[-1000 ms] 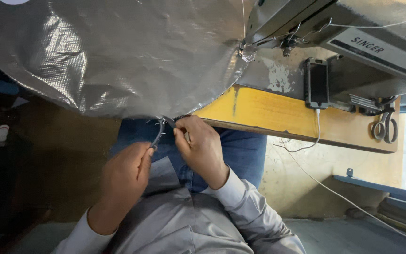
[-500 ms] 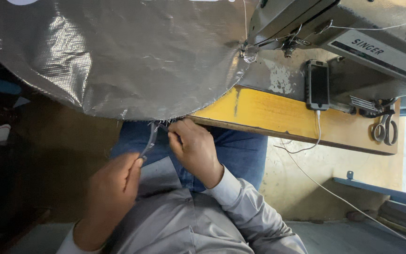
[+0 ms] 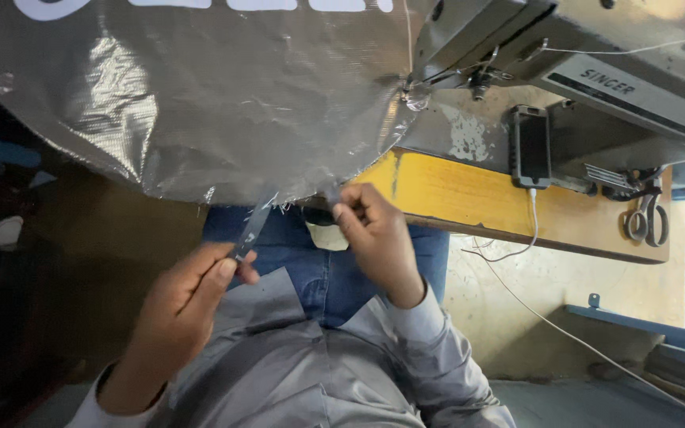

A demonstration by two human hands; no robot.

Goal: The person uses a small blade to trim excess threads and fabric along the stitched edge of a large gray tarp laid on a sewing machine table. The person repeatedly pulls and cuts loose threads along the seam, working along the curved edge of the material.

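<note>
While silver sheet [image 3: 223, 103] hangs off machine table [image 3: 469, 198], left hand [image 3: 188, 297] pinches thin strip [image 3: 254, 226]; right hand [image 3: 378, 238] pinches sheet edge, possibly thread. Step: edge trimming. Next: firm, steady pull.

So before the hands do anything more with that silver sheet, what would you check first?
1. Left hand grips the thin strip at the sheet's edge: ok.
2. Right hand pinches the edge of the silver sheet: ok.
3. Strip fully free from the sheet: cannot tell.
4. Sheet still under the sewing machine head: ok.
5. Scissors within reach on the yellow table: ok.
6. Phone cable clear of the hands: ok.
</note>
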